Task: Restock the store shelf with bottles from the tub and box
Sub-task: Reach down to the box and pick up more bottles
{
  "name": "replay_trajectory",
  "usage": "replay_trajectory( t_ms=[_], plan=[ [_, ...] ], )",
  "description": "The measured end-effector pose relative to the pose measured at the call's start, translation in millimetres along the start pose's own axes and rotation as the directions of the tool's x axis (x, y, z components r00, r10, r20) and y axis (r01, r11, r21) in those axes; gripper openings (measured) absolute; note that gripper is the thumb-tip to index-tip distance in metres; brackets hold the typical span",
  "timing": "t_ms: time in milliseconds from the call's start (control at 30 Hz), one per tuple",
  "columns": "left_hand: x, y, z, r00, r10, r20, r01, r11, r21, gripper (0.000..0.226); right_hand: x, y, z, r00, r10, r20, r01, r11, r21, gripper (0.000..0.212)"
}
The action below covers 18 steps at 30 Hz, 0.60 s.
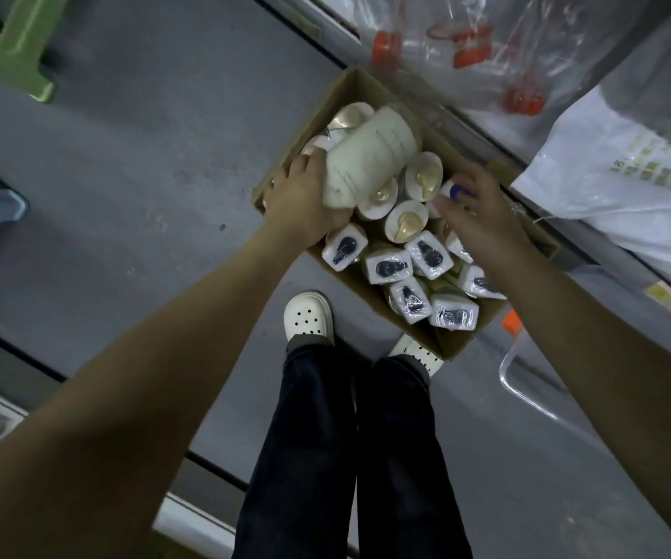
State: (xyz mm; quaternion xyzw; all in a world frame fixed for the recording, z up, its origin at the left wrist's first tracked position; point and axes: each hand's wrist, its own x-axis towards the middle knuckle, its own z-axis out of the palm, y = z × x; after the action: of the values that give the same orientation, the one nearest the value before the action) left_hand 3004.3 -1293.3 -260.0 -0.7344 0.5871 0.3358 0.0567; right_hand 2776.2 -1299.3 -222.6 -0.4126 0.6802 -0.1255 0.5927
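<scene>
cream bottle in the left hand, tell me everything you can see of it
The cream bottle is an off-white cylinder, plastic by its look, with faint lines of small print down its side. It is tilted over the far part of the cardboard box, above the gold-topped bottles standing there. The left hand grips its nearer end and hides it; the far end looks flat. The print is too blurred to read.

1 box (453, 345), abt 7 wrapped black-pump btls (388, 267), 4 gold-cap btls (405, 224), 1 cream btl (370, 155), 2 shoes (309, 318).
</scene>
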Motion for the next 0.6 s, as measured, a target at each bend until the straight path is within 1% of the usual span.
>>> replay_trajectory(
  t_ms=[33,67,100,133,167,233,267,300,333,367,400,467,533,600],
  plan=[
    [-7.3,-4.0,-4.2,0.999,0.051,0.013,-0.052,0.997,0.062,0.094,-0.2,-2.7,-3.8,0.995,-0.096,0.030,0.100,0.985,-0.141,0.062],
    [-14.8,-6.9,-8.6,0.993,0.113,0.029,-0.116,0.985,0.127,0.095,1.4,-4.5,-7.4,0.978,-0.192,0.076,0.206,0.937,-0.281,0.072],
    [-21.7,-9.6,-12.2,0.979,0.201,0.035,-0.204,0.963,0.177,0.095,3.5,-5.5,-10.0,0.956,-0.259,0.138,0.293,0.863,-0.412,0.083],
    [-27.7,-12.2,-13.7,0.948,0.317,0.030,-0.315,0.923,0.222,0.093,6.3,-6.0,-11.3,0.936,-0.287,0.206,0.352,0.782,-0.514,0.094],
    [-33.3,-15.4,-14.4,0.904,0.428,0.017,-0.417,0.870,0.262,0.089,6.9,-8.4,-11.4,0.920,-0.282,0.273,0.391,0.708,-0.588,0.101],
    [-39.9,-19.8,-13.6,0.808,0.589,0.017,-0.561,0.760,0.327,0.087,7.8,-12.4,-9.3,0.891,-0.242,0.384,0.450,0.580,-0.679,0.108],
    [-41.8,-20.4,-12.7,0.764,0.644,0.040,-0.614,0.707,0.353,0.089,8.0,-13.7,-7.9,0.883,-0.192,0.428,0.460,0.538,-0.706,0.110],
    [-43.4,-20.0,-11.3,0.728,0.683,0.063,-0.652,0.661,0.370,0.092,6.8,-13.8,-5.8,0.880,-0.109,0.462,0.446,0.522,-0.727,0.113],
    [-44.9,-17.6,-11.2,0.698,0.712,0.073,-0.679,0.626,0.383,0.095,6.1,-11.8,-3.8,0.876,-0.013,0.482,0.413,0.538,-0.735,0.116],
    [-45.9,-15.8,-9.4,0.674,0.735,0.078,-0.701,0.602,0.383,0.096,5.6,-8.0,-2.0,0.866,0.064,0.496,0.372,0.581,-0.724,0.119],
    [-46.9,-13.0,-9.0,0.657,0.750,0.084,-0.717,0.586,0.379,0.095,5.3,-3.9,-0.8,0.857,0.111,0.504,0.325,0.642,-0.695,0.119],
    [-46.9,-10.3,-4.9,0.629,0.772,0.092,-0.742,0.560,0.368,0.094,4.1,4.5,0.6,0.846,0.137,0.515,0.270,0.723,-0.636,0.109],
    [-44.8,-7.6,-0.4,0.606,0.790,0.098,-0.759,0.536,0.371,0.096,1.4,11.9,2.3,0.862,0.128,0.490,0.232,0.760,-0.607,0.100],
    [-40.4,-7.3,3.4,0.605,0.790,0.098,-0.757,0.532,0.380,0.096,0.3,22.5,2.3,0.881,0.147,0.449,0.146,0.819,-0.555,0.099]
  ],
)
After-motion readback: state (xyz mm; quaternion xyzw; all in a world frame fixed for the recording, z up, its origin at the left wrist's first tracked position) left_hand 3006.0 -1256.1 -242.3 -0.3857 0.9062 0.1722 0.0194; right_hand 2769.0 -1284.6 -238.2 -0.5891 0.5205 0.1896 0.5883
